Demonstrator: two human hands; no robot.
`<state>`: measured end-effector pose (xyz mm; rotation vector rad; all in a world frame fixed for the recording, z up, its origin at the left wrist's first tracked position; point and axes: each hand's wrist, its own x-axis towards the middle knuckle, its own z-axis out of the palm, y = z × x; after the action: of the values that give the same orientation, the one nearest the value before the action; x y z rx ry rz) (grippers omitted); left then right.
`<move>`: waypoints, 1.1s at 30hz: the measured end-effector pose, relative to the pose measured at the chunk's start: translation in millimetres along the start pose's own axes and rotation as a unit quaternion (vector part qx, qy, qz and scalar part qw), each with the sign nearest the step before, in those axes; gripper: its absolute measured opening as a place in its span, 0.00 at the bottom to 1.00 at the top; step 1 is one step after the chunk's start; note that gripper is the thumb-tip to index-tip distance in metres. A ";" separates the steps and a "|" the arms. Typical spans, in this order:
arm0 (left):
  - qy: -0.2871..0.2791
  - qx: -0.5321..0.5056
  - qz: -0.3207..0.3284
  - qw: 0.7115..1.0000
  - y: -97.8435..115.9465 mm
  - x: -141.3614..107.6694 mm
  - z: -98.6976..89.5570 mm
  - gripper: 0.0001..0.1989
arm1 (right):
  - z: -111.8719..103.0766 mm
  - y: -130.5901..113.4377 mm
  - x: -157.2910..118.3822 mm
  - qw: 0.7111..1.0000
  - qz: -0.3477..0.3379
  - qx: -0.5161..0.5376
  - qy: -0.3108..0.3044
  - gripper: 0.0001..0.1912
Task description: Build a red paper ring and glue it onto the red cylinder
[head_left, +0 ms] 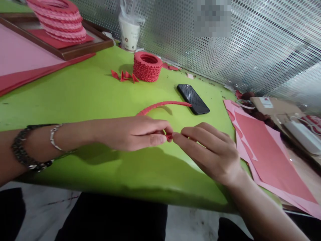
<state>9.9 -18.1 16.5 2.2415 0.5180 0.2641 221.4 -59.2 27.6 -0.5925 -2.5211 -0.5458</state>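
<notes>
You're mid-assembly on the red paper strip [163, 104]: your left hand [130, 133] and right hand [210, 150] meet fingertip to fingertip, both pinched shut on a small red piece [169, 136] at the strip's near end. Looks like a unit being slotted on; next move likely needs a firm push with the strip held steady. The strip arcs from your fingertips toward 1 o'clock, ending just beside the phone [193, 98]. Loose red pieces [124, 76] and a red ring stack [147, 66] sit at 11 o'clock, well apart. Pink sheets [271, 160] at 3 o'clock.
</notes>
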 end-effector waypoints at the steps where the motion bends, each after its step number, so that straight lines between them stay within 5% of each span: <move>1: 0.001 0.009 0.001 1.000 -0.1 0.1 0.2 0.12 | 0.2 -0.1 -0.3 1.000 0.004 0.007 -0.003 0.05; 9: 0.003 0.065 -0.020 0.998 1.0 1.6 1.7 0.11 | -0.8 -6.6 1.6 0.999 0.006 0.000 -0.035 0.06; 13: 0.002 0.078 -0.009 0.997 0.3 1.4 3.6 0.10 | 1.4 -1.2 1.8 0.983 0.063 0.168 -0.043 0.05; 15: -0.005 0.094 -0.003 0.996 -1.0 1.2 4.8 0.10 | 3.3 6.6 1.2 0.941 0.112 0.313 -0.065 0.07; 18: -0.005 0.117 0.031 0.993 -3.0 1.6 5.8 0.11 | 5.5 18.5 -0.7 0.839 0.164 0.497 -0.145 0.10; 23: 0.003 0.127 0.101 0.987 -5.5 2.7 6.4 0.11 | 7.1 20.4 -3.1 0.670 0.273 0.657 -0.212 0.08; 28: -0.011 0.152 0.137 0.979 -8.8 3.1 9.6 0.11 | 12.9 15.1 -2.8 0.610 0.296 0.695 -0.238 0.11; 33: -0.021 0.158 0.146 0.976 -9.5 4.1 12.1 0.10 | 18.0 14.8 -2.3 0.594 0.305 0.696 -0.264 0.12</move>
<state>15.1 -18.7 1.5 2.6297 0.2160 0.2997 224.1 -39.1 15.8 -0.8582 -2.0130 1.9226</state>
